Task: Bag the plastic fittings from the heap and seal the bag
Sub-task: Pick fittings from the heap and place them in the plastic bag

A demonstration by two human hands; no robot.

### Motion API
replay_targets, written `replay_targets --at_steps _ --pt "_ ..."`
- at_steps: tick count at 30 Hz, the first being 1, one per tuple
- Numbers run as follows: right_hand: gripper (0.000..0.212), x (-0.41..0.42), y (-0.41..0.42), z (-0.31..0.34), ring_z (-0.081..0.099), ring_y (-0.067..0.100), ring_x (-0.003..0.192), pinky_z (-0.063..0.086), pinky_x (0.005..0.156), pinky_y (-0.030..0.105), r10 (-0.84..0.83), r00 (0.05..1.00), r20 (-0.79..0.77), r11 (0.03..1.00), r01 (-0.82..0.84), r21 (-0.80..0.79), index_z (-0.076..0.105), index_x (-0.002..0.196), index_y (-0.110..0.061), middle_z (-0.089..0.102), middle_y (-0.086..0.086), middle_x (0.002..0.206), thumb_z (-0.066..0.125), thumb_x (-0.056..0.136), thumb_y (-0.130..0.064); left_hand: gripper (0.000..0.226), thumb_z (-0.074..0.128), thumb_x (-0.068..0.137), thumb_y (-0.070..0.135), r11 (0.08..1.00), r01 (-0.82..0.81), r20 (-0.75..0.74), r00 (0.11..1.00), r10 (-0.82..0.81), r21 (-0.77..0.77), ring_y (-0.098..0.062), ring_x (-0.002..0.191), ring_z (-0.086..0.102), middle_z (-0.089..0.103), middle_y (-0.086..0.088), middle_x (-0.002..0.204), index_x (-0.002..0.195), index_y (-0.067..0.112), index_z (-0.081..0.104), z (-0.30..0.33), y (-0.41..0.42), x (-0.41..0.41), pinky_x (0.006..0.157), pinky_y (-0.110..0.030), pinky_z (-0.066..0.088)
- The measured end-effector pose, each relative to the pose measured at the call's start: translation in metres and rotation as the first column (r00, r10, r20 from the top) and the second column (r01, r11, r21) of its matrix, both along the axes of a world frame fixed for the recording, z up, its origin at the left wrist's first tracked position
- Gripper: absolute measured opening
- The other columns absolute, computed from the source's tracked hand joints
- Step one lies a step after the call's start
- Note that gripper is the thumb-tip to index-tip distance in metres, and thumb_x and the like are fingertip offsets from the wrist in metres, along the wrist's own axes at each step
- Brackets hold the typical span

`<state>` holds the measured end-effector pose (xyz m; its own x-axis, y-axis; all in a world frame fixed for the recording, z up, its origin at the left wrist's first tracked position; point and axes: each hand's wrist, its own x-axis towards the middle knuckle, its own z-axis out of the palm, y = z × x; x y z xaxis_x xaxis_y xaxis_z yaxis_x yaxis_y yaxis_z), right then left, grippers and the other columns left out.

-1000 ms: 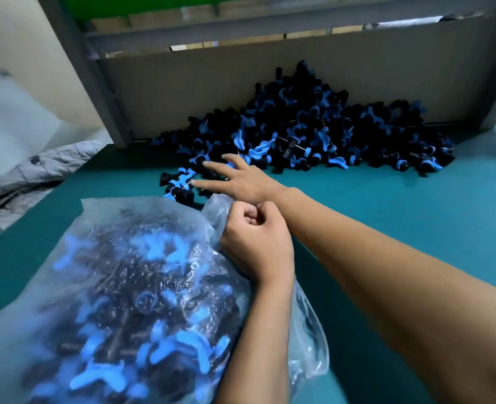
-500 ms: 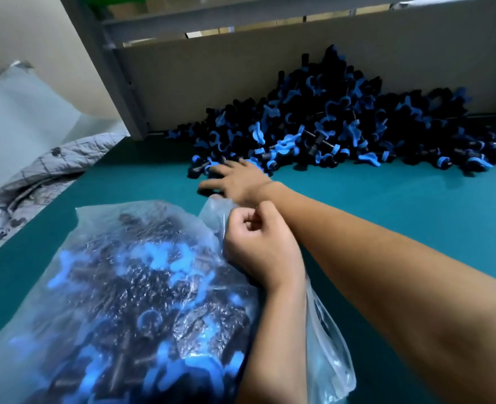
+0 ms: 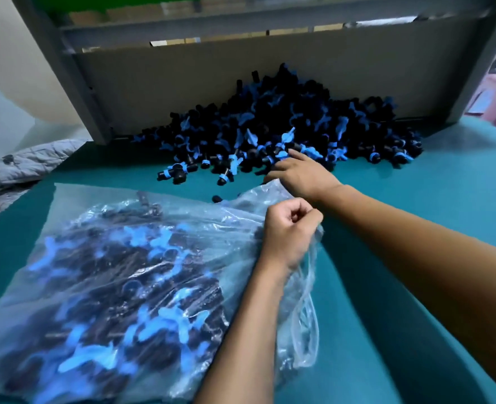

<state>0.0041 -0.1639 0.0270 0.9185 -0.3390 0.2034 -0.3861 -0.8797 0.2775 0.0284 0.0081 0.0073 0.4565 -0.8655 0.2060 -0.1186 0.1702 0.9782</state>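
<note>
A clear plastic bag [image 3: 118, 275] was laid across the lower left of the frame on a teal table [image 3: 416, 330], packed with black and blue fittings seen through the wrinkled film. Its open edge was gathered at the centre of the frame, where the left hand [image 3: 287, 231] was clenched around the bunched plastic, knuckles upward. Just above it, the right hand [image 3: 300, 176] was stretched to the near edge of the heap of fittings [image 3: 279, 132], its fingers extended and loosely spread over the nearest pieces; whether any piece was pinched beneath them could not be told, since the fingertips were partly blurred and hidden among the parts. The heel of that hand was held close to the bag's raised lip. The heap was piled in the upper centre against a grey backboard [image 3: 182, 80], each fitting being a short black barrel with a blue winged collar. A few loose fittings [image 3: 177, 173] were scattered between the heap and the bag. A grey metal frame post [image 3: 66, 71] was set at the upper left, and a grey quilted cloth [image 3: 22, 167] was draped at the left edge of the table. The right forearm was stretched across the lower right of the frame.
</note>
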Motion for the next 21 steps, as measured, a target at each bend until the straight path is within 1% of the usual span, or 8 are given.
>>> replay_targets --at_steps 5,8,10,15,16,18,19,21 --pt "0.048 -0.030 0.003 -0.002 0.052 0.023 0.123 0.027 0.116 0.040 -0.081 0.996 0.025 0.995 0.079 0.056 0.058 0.135 -0.028 0.061 -0.001 0.131 0.043 0.095 -0.007 0.013 0.059 0.074 0.013 0.984 0.179 -0.121 0.977 -0.177 0.001 -0.014 0.044 0.035 0.041 -0.006 0.049 0.065 0.004 0.054 0.003 0.008 -0.017 0.043 -0.023 0.023" --pt "0.040 -0.041 0.017 0.003 0.056 0.024 0.119 0.032 0.108 0.036 -0.133 0.988 0.079 0.991 0.130 0.035 0.063 0.129 -0.026 0.066 -0.001 0.125 0.048 0.095 -0.012 0.018 0.062 0.076 0.013 0.994 0.110 -0.148 0.983 -0.108 0.008 -0.012 0.045 0.032 0.040 -0.007 0.051 0.062 0.006 0.052 0.004 0.007 -0.017 0.045 -0.024 0.022" --pt "0.035 -0.054 0.022 0.006 0.059 0.030 0.112 0.043 0.096 0.037 -0.170 0.958 0.229 0.984 0.155 0.083 0.068 0.123 -0.022 0.070 0.004 0.118 0.055 0.092 -0.013 0.025 0.064 0.083 0.005 1.000 0.009 -0.145 0.989 -0.009 -0.002 -0.015 0.050 0.030 0.038 -0.008 0.056 0.065 -0.004 0.050 0.002 0.006 -0.015 0.048 -0.027 0.022" --pt "0.024 -0.085 0.053 0.004 0.054 0.021 0.102 0.040 0.092 0.028 -0.303 0.624 0.721 0.912 -0.029 0.408 0.072 0.110 -0.016 0.067 0.001 0.112 0.070 0.087 -0.010 0.029 0.063 0.081 0.009 0.992 -0.126 -0.115 0.986 0.124 -0.013 -0.016 0.054 0.029 0.034 -0.008 0.058 0.064 -0.004 0.044 -0.003 0.004 -0.010 0.047 -0.028 0.021" --pt "0.022 -0.086 0.058 0.004 0.057 0.019 0.100 0.041 0.091 0.028 -0.337 0.603 0.723 0.892 -0.041 0.450 0.073 0.107 -0.016 0.068 0.001 0.108 0.071 0.086 -0.010 0.027 0.062 0.078 0.012 0.997 -0.077 -0.127 0.989 0.075 -0.005 -0.016 0.050 0.029 0.034 -0.008 0.055 0.062 -0.001 0.046 -0.002 0.006 -0.010 0.045 -0.025 0.020" --pt "0.024 -0.083 0.060 0.009 0.062 0.025 0.104 0.047 0.092 0.031 -0.390 0.742 0.546 0.854 0.068 0.517 0.073 0.106 -0.016 0.071 0.004 0.108 0.068 0.084 -0.009 0.020 0.059 0.074 0.015 0.996 0.088 -0.164 0.983 -0.082 0.032 -0.015 0.039 0.031 0.037 -0.006 0.049 0.057 0.012 0.049 0.001 0.011 -0.012 0.042 -0.019 0.018" --pt "0.029 -0.078 0.060 0.014 0.061 0.029 0.110 0.049 0.095 0.035 -0.406 0.831 0.380 0.833 0.166 0.528 0.073 0.109 -0.019 0.072 0.005 0.112 0.065 0.083 -0.009 0.020 0.059 0.073 0.015 0.988 0.150 -0.179 0.974 -0.139 0.048 -0.015 0.039 0.032 0.038 -0.006 0.049 0.055 0.016 0.050 0.002 0.014 -0.012 0.044 -0.021 0.016" --pt "0.044 -0.065 0.061 0.026 0.055 0.032 0.123 0.048 0.101 0.042 -0.421 0.889 0.183 0.798 0.267 0.540 0.071 0.119 -0.026 0.068 0.005 0.125 0.061 0.081 -0.009 0.022 0.059 0.072 0.016 0.981 0.183 -0.199 0.966 -0.168 0.059 -0.016 0.045 0.032 0.038 -0.007 0.053 0.053 0.019 0.049 0.001 0.016 -0.010 0.052 -0.035 0.012"
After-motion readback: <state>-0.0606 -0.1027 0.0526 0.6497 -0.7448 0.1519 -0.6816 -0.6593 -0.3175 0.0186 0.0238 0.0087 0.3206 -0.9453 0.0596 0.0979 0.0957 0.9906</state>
